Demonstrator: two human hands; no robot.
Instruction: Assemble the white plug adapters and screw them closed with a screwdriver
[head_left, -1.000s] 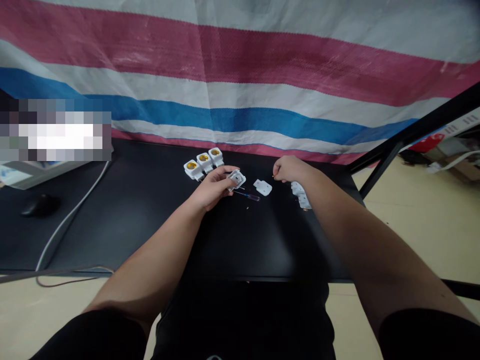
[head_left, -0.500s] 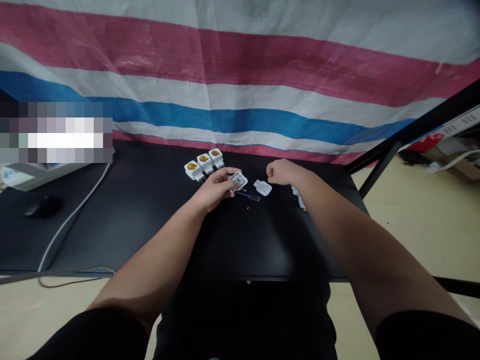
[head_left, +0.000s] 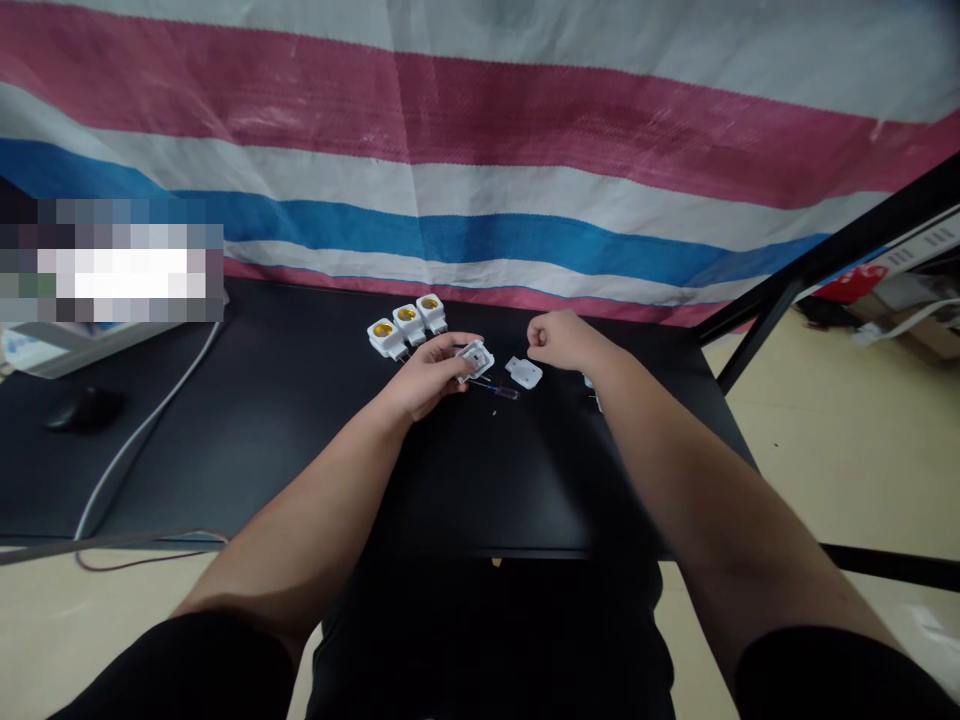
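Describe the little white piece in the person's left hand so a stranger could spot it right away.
Find the black desk below the striped tarp, then look to its middle, at the left hand. Its fingertips grip a square white plastic piece with a dark centre. Unlike the three lamp holders with yellow centres behind it, or the solid white cover to its right, it is the one being held.

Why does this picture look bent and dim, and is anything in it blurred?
In the head view, the striped tarp and the black table look bowed, probably from a wide lens; a pixelated patch covers the upper left; the right hand and its forearm look slightly soft; the light is dim, with a faint sheen on the tabletop.
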